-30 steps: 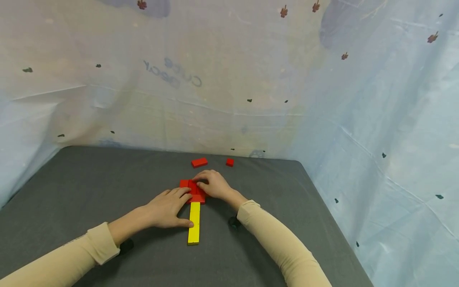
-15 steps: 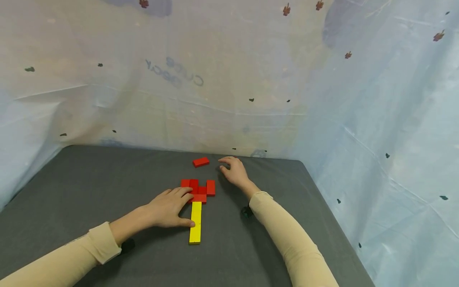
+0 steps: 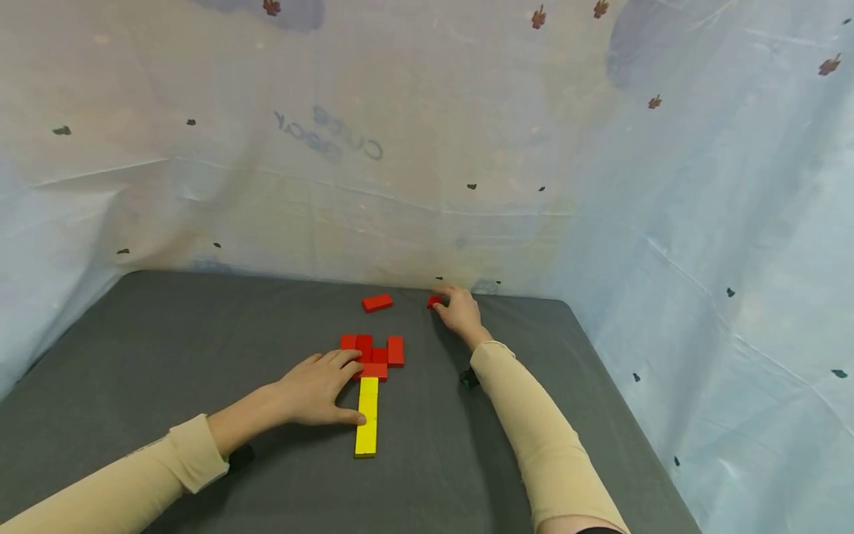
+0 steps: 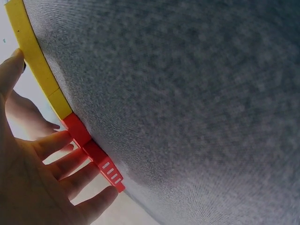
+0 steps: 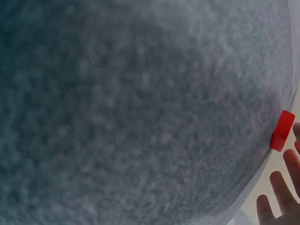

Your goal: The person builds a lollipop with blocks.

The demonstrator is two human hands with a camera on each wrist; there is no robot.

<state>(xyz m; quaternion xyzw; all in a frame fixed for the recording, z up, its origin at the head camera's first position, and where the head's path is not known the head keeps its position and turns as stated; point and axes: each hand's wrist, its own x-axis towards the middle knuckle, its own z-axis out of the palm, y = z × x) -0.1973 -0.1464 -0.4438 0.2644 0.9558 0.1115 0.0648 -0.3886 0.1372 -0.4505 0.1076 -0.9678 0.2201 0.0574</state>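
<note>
My left hand (image 3: 310, 391) lies with extended fingers over a cluster of red blocks, fingertips on the left red blocks (image 3: 364, 347). Its thumb touches a yellow strip (image 3: 366, 437) of blocks laid end to end below the cluster. The left wrist view shows the hand alongside the yellow strip (image 4: 35, 51) and a slotted red block (image 4: 112, 173). At the far table edge, my right hand (image 3: 462, 315) pinches a small red block (image 3: 434, 302) between thumb and index finger. Its other fingers (image 5: 281, 190) show extended in the right wrist view.
A loose red rectangular block (image 3: 377, 302) lies near the back edge, left of the right hand. Another red block (image 3: 396, 351) stands upright on the cluster's right side. The dark grey table (image 3: 267, 319) meets a hanging printed sheet (image 3: 400, 222) behind it.
My right hand has left the cluster, where a red block now shows at the right side, and moved back and right to the small red block. The left hand has stayed in place.
</note>
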